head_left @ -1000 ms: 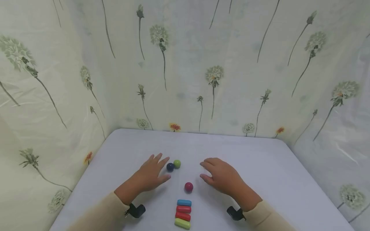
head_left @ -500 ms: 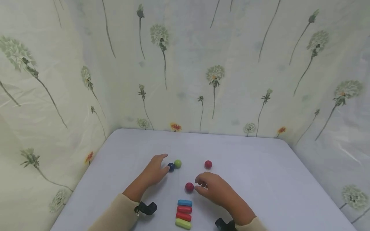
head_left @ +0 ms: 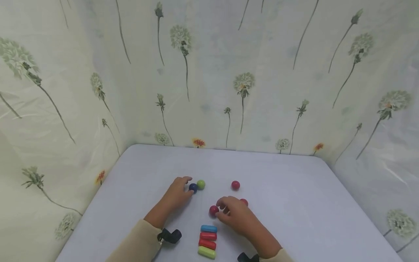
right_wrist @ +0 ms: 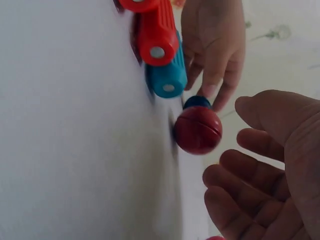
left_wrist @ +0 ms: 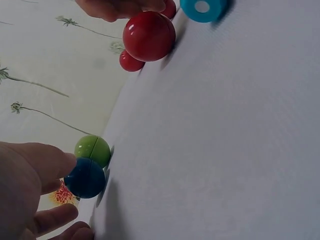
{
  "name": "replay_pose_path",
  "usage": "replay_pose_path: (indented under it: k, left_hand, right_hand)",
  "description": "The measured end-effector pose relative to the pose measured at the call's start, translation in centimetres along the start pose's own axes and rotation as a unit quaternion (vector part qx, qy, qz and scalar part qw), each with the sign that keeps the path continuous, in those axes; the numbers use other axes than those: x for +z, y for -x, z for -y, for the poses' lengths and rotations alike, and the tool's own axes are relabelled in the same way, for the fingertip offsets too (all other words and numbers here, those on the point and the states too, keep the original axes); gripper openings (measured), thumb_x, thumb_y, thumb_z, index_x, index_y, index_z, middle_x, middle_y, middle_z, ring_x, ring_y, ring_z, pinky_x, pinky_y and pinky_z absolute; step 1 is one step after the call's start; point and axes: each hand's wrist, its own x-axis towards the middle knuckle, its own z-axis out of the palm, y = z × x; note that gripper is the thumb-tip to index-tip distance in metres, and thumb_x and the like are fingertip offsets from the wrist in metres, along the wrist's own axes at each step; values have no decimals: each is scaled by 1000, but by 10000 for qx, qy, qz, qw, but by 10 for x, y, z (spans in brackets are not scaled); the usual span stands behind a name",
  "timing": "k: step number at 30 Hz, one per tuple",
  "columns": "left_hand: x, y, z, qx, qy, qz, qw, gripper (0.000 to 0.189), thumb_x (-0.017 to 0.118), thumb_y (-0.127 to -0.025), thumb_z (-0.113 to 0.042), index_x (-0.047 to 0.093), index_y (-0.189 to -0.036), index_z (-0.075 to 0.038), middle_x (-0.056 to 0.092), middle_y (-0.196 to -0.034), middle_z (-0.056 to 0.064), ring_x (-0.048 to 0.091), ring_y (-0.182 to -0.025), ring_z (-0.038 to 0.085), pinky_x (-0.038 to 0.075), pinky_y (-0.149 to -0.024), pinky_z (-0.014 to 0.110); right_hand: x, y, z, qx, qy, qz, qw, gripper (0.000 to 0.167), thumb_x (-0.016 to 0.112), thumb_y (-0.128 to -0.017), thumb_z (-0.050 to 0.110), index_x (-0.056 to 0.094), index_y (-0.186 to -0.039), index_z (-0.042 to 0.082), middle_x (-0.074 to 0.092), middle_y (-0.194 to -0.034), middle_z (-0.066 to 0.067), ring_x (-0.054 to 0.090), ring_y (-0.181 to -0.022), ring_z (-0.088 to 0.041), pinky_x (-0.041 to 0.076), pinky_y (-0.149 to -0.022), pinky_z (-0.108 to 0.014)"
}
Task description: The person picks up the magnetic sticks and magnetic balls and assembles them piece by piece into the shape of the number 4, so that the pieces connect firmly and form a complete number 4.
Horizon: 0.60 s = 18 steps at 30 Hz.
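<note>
Just beyond the rods (head_left: 208, 236) on the counter (head_left: 288, 182), the nearest red ball (head_left: 214, 210) lies just left of the right grip (head_left: 236, 215), the nearer hand, fingers spread. Farther, the left grip (head_left: 175, 194), also spread, borders the blue ball (head_left: 193, 188); contact is unclear.

Your sleeves (head_left: 137, 243) beige. White desk (head_left: 288, 182), toward near edge: blue rod (head_left: 208, 228), two red rods (head_left: 208, 236), yellow-green rod (head_left: 207, 252); farther in: navy ball (head_left: 193, 187), green ball (head_left: 201, 184), three red balls (head_left: 235, 185). Backdrop (head_left: 209, 54) off-white, green dandelion print.
</note>
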Motion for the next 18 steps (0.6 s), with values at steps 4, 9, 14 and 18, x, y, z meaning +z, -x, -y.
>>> replay_pose_path:
  k: [4,9,14,18]
  left_hand:
    - [3,4,0,-106,-222,-84,9997,55,74,-97,-27,56,-147,-14,54,-144,16,55,-135,33,48,-112,54]
    - [4,8,0,-55,-310,-134,9994,56,74,-97,-30,55,-148,-16,54,-141,15,58,-130,31,51,-109,53]
    - [3,8,-1,41,-250,-146,9996,56,74,-98,-30,54,-148,-15,56,-141,13,57,-132,30,50,-110,52]
    - [3,9,2,135,-167,-175,9996,54,73,-98,-28,55,-147,-14,56,-140,14,57,-132,30,50,-110,52]
  right_hand:
    - [4,-1,4,62,-40,-21,10000,26,81,-92,37,72,-112,24,64,-97,10,62,-91,-11,61,-79,-28]
    - [1,3,8,-9,114,342,9993,23,83,-89,38,71,-105,26,59,-86,10,57,-81,-11,54,-68,-22]
    - [-3,9,11,-130,37,945,9954,24,86,-85,34,74,-104,24,63,-86,13,59,-80,-9,56,-72,-24]
    - [-1,13,13,-160,-30,1222,9924,23,87,-84,29,76,-104,25,66,-88,15,61,-81,-7,58,-77,-26]
